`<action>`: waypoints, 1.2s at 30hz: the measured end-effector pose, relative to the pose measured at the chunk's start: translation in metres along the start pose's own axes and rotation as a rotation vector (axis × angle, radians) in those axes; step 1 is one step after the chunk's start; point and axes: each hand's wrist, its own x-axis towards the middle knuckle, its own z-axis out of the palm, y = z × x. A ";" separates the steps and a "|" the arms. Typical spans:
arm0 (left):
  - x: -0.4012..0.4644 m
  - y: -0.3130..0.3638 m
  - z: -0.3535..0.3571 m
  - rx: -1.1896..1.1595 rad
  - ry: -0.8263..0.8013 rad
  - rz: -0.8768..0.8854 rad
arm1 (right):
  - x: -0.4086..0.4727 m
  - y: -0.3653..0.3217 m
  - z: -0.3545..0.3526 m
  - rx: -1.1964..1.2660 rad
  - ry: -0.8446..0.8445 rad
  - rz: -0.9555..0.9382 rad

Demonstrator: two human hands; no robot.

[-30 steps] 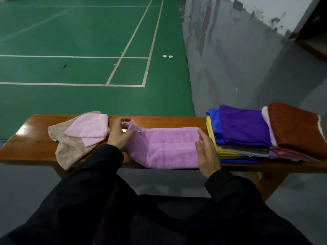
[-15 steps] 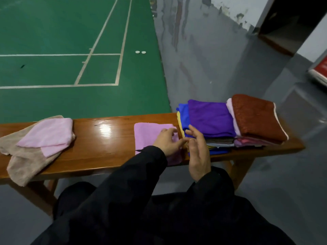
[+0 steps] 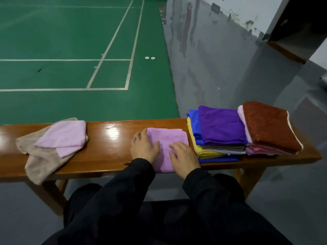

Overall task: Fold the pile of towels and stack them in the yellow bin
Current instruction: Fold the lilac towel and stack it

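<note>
While both hands press flat on it, the folded lilac towel [image 3: 168, 147] lies at the bench's [image 3: 109, 147] near edge, right of centre. The left hand [image 3: 144, 149] covers its 9 o'clock side, fingers loosely spread; the right hand [image 3: 184, 157] rests palm down toward its 4 o'clock corner, fingers straight, neither one gripping. Just at 3 o'clock of the towel sits a stack [image 3: 208, 151] topped by a purple towel [image 3: 221, 126], with a brown towel [image 3: 272, 129] on a second stack beyond. Well apart at 9 o'clock, a pink towel [image 3: 63, 137] lies on a beige towel [image 3: 40, 161] that droops over the bench's edge.
</note>
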 end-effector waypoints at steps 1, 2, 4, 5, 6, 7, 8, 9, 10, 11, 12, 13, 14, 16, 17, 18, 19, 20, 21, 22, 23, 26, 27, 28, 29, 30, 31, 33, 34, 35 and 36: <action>0.007 0.004 -0.002 0.069 0.006 0.089 | 0.009 -0.005 -0.006 -0.003 0.017 0.024; 0.017 0.007 -0.002 0.104 -0.035 0.154 | 0.020 -0.010 -0.013 -0.058 0.003 0.029; 0.035 0.010 -0.002 0.141 -0.180 0.201 | 0.045 -0.014 -0.021 -0.255 -0.044 0.002; 0.040 0.010 -0.002 0.161 -0.238 0.190 | 0.058 -0.017 -0.026 -0.350 -0.074 0.004; 0.042 0.006 -0.002 0.179 -0.274 0.181 | 0.070 -0.019 -0.030 -0.421 -0.134 0.049; 0.041 0.001 -0.001 0.183 -0.282 0.171 | 0.079 -0.021 -0.034 -0.474 -0.201 0.083; 0.038 -0.006 0.001 0.164 -0.267 0.168 | 0.086 -0.023 -0.037 -0.517 -0.259 0.105; 0.036 -0.011 0.002 0.130 -0.248 0.168 | 0.090 -0.024 -0.038 -0.543 -0.283 0.106; 0.035 -0.015 0.003 0.095 -0.239 0.165 | 0.094 -0.024 -0.038 -0.570 -0.295 0.092; 0.036 -0.016 0.003 0.064 -0.237 0.164 | 0.099 -0.024 -0.038 -0.587 -0.294 0.077; 0.037 -0.017 0.003 0.036 -0.236 0.168 | 0.101 -0.025 -0.040 -0.586 -0.292 0.074; 0.038 -0.019 0.003 0.012 -0.237 0.166 | 0.103 -0.026 -0.041 -0.562 -0.300 0.082; 0.039 -0.021 0.004 -0.009 -0.239 0.170 | 0.105 -0.026 -0.043 -0.528 -0.313 0.098; 0.040 -0.025 0.004 -0.045 -0.234 0.189 | 0.110 -0.030 -0.050 -0.455 -0.343 0.151; 0.040 -0.026 0.004 -0.059 -0.226 0.200 | 0.112 -0.031 -0.054 -0.431 -0.351 0.171; 0.039 -0.028 0.004 -0.072 -0.218 0.208 | 0.114 -0.032 -0.057 -0.426 -0.344 0.176; 0.039 -0.029 0.004 -0.082 -0.214 0.211 | 0.116 -0.031 -0.059 -0.435 -0.322 0.173; 0.039 -0.029 0.005 -0.090 -0.207 0.214 | 0.117 -0.031 -0.060 -0.450 -0.300 0.166; 0.038 -0.029 0.005 -0.096 -0.202 0.213 | 0.118 -0.030 -0.059 -0.464 -0.282 0.159; 0.038 -0.029 0.005 -0.100 -0.200 0.207 | 0.119 -0.029 -0.057 -0.470 -0.265 0.153; 0.038 -0.029 0.006 -0.105 -0.198 0.202 | 0.119 -0.027 -0.053 -0.482 -0.249 0.148; 0.036 -0.030 0.004 -0.137 -0.210 0.193 | 0.110 -0.026 -0.038 -0.581 -0.096 0.001; 0.037 -0.031 0.003 -0.157 -0.214 0.190 | 0.106 -0.027 -0.032 -0.594 -0.032 -0.102; 0.038 -0.031 0.002 -0.174 -0.221 0.186 | 0.099 -0.028 -0.025 -0.576 0.006 -0.197; 0.037 -0.031 0.001 -0.186 -0.226 0.177 | 0.092 -0.027 -0.016 -0.544 -0.010 -0.276; 0.035 -0.030 0.000 -0.194 -0.216 0.158 | 0.084 -0.026 -0.008 -0.517 -0.090 -0.310; 0.031 -0.028 0.000 -0.188 -0.189 0.125 | 0.077 -0.025 -0.002 -0.489 -0.190 -0.278; 0.015 -0.023 0.001 -0.100 -0.058 -0.017 | 0.066 -0.016 0.008 -0.405 -0.241 -0.164; 0.004 -0.019 0.000 -0.028 -0.010 -0.112 | 0.062 -0.013 0.009 -0.375 -0.217 -0.129; -0.006 -0.015 -0.001 0.075 -0.006 -0.184 | 0.060 -0.009 0.011 -0.370 -0.212 -0.128; -0.014 -0.011 0.000 0.172 -0.034 -0.214 | 0.056 -0.006 0.012 -0.379 -0.247 -0.132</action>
